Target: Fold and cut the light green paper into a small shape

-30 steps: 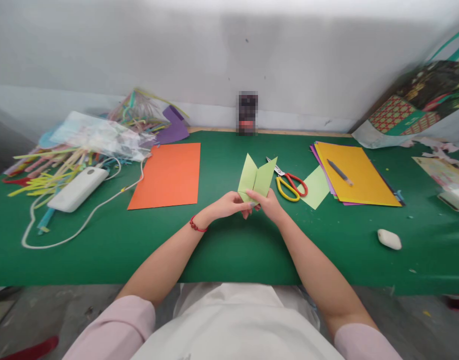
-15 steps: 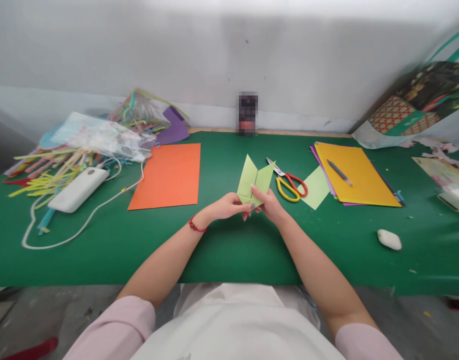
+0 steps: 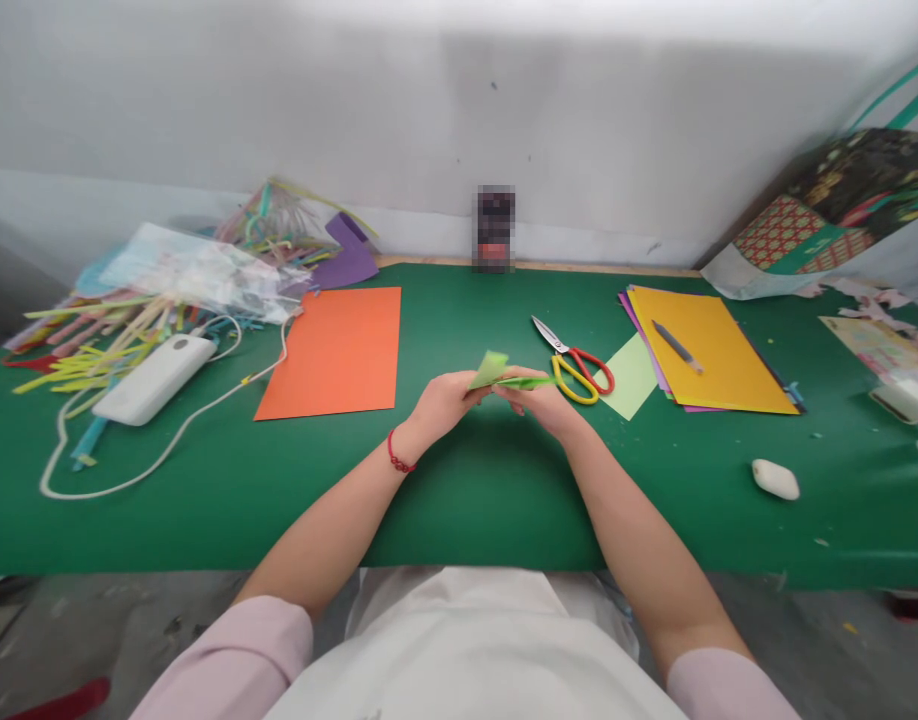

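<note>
A folded piece of light green paper (image 3: 490,370) is held up between both hands over the middle of the table, seen nearly edge-on. My left hand (image 3: 449,402) grips its left side, fingers closed, with a red bead bracelet at the wrist. On the other side my right hand (image 3: 543,402) pinches the paper, its fingertips partly hidden beneath. Scissors (image 3: 575,372) with one red and one yellow handle lie just right of my right hand. Behind the handles, a flat light green sheet (image 3: 630,378) sticks out from under the paper stack.
An orange sheet (image 3: 339,355) lies left of my hands. Farther left are a white power bank (image 3: 155,380), its cable and a heap of paper strips (image 3: 76,335). To the right are a yellow-topped paper stack (image 3: 718,355), a pen (image 3: 676,347) and a white case (image 3: 775,480).
The folded green paper has tipped from facing me to nearly edge-on, its two upright points no longer showing. Both hands have turned with it, wrists bent inward.
</note>
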Demonstrator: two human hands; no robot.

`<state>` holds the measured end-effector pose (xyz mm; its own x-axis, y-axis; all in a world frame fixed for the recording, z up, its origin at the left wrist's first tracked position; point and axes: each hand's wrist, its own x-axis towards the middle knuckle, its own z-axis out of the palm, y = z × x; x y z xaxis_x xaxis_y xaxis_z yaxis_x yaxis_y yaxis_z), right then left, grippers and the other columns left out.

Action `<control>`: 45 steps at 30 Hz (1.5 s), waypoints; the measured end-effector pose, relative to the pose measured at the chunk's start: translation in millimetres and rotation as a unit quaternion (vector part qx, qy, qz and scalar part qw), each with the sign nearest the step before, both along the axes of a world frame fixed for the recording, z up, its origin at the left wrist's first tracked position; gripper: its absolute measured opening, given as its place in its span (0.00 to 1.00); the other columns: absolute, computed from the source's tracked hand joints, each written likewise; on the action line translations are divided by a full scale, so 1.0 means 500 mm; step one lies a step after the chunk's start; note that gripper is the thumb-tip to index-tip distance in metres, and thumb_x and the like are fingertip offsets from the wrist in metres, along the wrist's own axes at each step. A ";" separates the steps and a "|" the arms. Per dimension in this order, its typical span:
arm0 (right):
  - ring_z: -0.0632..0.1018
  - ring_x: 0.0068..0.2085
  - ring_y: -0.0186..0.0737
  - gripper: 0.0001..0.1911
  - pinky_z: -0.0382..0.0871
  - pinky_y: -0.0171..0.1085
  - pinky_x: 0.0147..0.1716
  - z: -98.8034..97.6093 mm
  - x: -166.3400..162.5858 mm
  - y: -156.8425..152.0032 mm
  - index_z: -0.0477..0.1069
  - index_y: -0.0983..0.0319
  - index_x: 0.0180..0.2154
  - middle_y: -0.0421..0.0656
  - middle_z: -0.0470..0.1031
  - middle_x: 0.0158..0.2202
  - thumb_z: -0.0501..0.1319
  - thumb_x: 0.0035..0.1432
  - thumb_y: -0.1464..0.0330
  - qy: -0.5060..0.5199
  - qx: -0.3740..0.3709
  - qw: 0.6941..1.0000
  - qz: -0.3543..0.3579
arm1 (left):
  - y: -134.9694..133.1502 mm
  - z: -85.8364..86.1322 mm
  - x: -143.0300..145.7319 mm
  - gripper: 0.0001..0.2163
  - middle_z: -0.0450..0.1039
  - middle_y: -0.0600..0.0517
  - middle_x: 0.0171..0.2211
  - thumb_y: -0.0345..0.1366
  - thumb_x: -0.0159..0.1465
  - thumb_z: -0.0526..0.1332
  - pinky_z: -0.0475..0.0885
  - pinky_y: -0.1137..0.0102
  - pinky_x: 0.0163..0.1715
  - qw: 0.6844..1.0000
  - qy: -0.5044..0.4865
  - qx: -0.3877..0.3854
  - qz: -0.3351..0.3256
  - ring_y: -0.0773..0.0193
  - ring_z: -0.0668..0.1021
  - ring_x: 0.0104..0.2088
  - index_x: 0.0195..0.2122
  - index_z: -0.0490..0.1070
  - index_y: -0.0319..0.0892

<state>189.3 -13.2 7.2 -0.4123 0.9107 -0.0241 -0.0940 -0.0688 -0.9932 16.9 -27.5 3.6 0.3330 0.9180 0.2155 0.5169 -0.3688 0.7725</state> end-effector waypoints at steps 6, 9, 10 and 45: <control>0.73 0.29 0.36 0.11 0.67 0.36 0.29 -0.004 0.009 0.000 0.80 0.58 0.29 0.39 0.72 0.28 0.72 0.36 0.65 0.022 0.017 1.000 0.002 | 0.010 0.007 0.004 0.15 0.74 0.50 0.32 0.38 0.65 0.53 0.70 0.70 0.32 0.967 -0.176 -0.158 0.093 0.63 0.76 0.32 0.50 0.69 0.41; 0.73 0.32 0.36 0.10 0.67 0.36 0.31 -0.007 0.006 0.000 0.80 0.56 0.30 0.39 0.72 0.30 0.69 0.39 0.68 0.005 0.067 0.998 -0.016 | 0.013 0.014 0.003 0.16 0.71 0.51 0.29 0.47 0.64 0.53 0.69 0.71 0.29 0.924 -0.257 -0.272 0.080 0.64 0.75 0.30 0.38 0.71 0.39; 0.73 0.32 0.36 0.09 0.67 0.36 0.31 -0.008 0.006 0.000 0.80 0.56 0.30 0.39 0.72 0.31 0.68 0.41 0.68 -0.004 0.084 0.996 -0.018 | 0.013 0.016 0.002 0.16 0.69 0.52 0.27 0.49 0.62 0.55 0.68 0.72 0.28 0.916 -0.271 -0.288 0.062 0.65 0.73 0.29 0.34 0.70 0.40; 0.64 0.22 0.32 0.21 0.56 0.33 0.22 0.000 -0.005 -0.006 0.66 0.60 0.24 0.35 0.65 0.20 0.66 0.42 0.50 -0.073 -0.002 0.996 -0.048 | 0.003 0.012 0.002 0.10 0.61 0.57 0.22 0.44 0.61 0.56 0.57 0.72 0.24 0.990 -0.084 -0.110 -0.028 0.68 0.64 0.23 0.30 0.64 0.43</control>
<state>186.7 -16.0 7.1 -0.3158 0.9454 -0.0804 0.0453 -0.0696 -0.9965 17.8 -26.2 9.4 0.3619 0.9297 0.0687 0.3582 -0.2067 0.9105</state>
